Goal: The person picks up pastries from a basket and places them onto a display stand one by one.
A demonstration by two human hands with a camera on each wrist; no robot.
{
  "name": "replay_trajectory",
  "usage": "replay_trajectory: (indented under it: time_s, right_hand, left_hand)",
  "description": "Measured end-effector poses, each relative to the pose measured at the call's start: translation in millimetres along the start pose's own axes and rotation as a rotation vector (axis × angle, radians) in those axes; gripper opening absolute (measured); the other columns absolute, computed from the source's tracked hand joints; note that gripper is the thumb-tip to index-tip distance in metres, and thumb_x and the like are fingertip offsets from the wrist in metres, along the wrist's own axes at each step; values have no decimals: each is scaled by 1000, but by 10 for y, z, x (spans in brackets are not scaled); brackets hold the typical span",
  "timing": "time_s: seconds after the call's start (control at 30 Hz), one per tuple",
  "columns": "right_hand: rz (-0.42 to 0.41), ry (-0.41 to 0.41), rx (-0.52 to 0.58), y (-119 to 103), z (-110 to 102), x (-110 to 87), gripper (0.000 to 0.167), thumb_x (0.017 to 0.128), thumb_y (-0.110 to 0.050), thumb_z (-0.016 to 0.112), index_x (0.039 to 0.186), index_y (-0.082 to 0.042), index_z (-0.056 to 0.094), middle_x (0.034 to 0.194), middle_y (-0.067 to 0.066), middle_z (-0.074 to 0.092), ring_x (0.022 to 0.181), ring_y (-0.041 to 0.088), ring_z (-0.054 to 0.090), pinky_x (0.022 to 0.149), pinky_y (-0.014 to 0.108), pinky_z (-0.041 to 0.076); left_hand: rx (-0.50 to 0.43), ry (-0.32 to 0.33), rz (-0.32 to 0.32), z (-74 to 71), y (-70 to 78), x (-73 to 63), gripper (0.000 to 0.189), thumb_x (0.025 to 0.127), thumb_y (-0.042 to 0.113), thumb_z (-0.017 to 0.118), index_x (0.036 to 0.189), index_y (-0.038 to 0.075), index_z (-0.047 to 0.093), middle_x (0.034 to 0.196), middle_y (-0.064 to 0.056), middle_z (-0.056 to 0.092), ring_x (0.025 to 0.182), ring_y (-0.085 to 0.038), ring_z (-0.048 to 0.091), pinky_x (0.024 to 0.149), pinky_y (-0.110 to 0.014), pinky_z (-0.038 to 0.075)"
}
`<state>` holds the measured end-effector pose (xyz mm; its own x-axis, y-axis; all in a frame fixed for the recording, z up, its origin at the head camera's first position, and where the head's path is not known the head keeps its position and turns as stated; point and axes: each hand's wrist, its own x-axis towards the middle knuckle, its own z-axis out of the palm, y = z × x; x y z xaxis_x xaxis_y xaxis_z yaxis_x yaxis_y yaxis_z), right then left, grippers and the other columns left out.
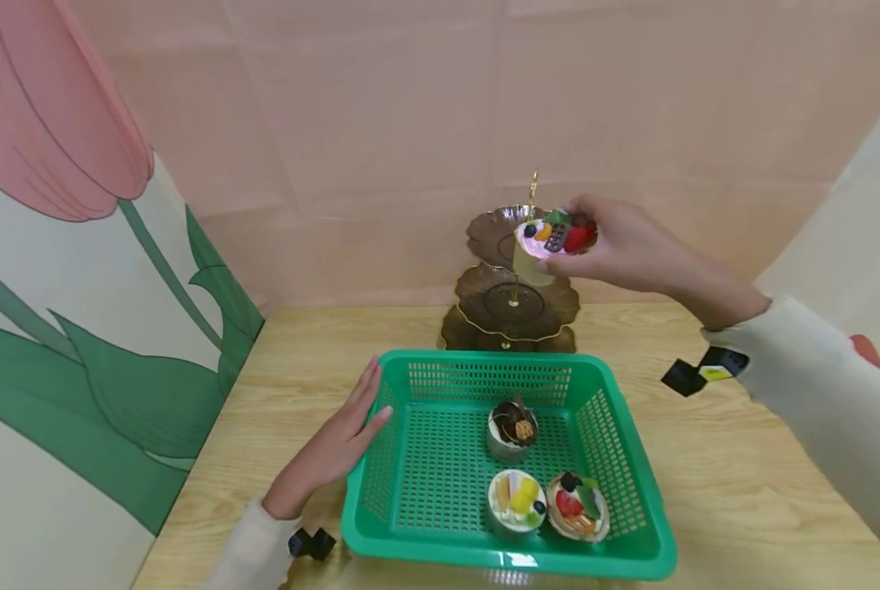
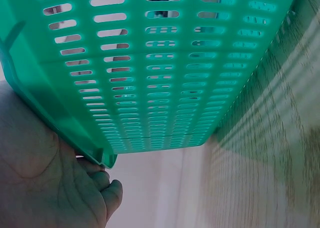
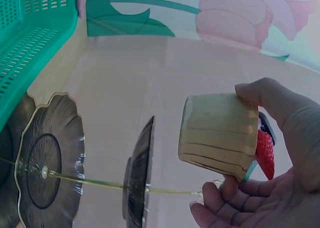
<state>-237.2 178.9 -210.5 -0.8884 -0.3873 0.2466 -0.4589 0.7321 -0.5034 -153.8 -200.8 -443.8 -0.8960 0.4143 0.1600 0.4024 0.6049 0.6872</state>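
My right hand (image 1: 620, 246) pinches a cupcake (image 1: 534, 246) by its sides, thumb opposite the fingers. It has pink cream, a red strawberry (image 3: 265, 155), a chocolate lattice and a pale paper cup (image 3: 217, 133). The hand holds it in the air near the top plate (image 1: 495, 238) of a brown tiered stand, overlapping that plate in the head view. My left hand (image 1: 337, 442) rests on the left rim of a green basket (image 1: 510, 557), fingers extended along it. Inside lie a chocolate cupcake (image 1: 512, 430), a yellow-topped cupcake (image 1: 516, 501) and a strawberry-topped tart (image 1: 578, 508).
The stand's scalloped middle plate (image 1: 477, 299) and bottom plate (image 1: 458, 332) sit just behind the basket. A thin gold rod with a loop (image 1: 533, 187) runs up through the stand. All stands on a wooden table (image 1: 300, 344) before a pink backdrop (image 1: 366, 123).
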Motion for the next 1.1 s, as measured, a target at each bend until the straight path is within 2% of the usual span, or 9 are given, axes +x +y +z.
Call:
replay_trajectory:
  time_s: [0.27,0.5,0.77,0.97,1.1]
  right_hand:
    - [74,2,33,30,132,210,60,87,-34,81,121,6,53,106,21,60,82,28,55,59,27,49]
    - [94,24,58,79,223,374,57,86,-33,82,116,7,54,102,20,60,79,26,55,58,27,48]
    - [151,22,86,137,260,440,61,87,-33,81,121,8,54,108,23,61,86,29,59,59,24,52]
    - [152,49,53,150,289,463,56,86,-35,81,113,8,58,100,21,63,78,25,59,55,24,50]
    - [148,55,11,122,304,495,53,85,-37,82,105,7,59,93,19,63,74,24,57,54,24,48]
  left_hand:
    - [-2,2,-3,24,7,12,69,111,42,36,164,13,3,170,8,-9,155,-22,3,120,-56,20]
    - [-10,6,-6,42,18,22,70,111,44,36,164,13,4,169,8,-8,155,-21,3,119,-57,20]
    - [-11,-9,2,65,28,67,70,111,45,36,164,14,3,169,10,-9,155,-19,2,120,-55,20]
    - [96,-86,-20,-27,105,77,74,109,53,31,164,13,1,168,9,-13,155,-19,2,120,-51,23]
    - [193,-145,-23,-126,178,85,79,107,59,30,163,10,1,168,5,-15,155,-19,2,117,-50,30]
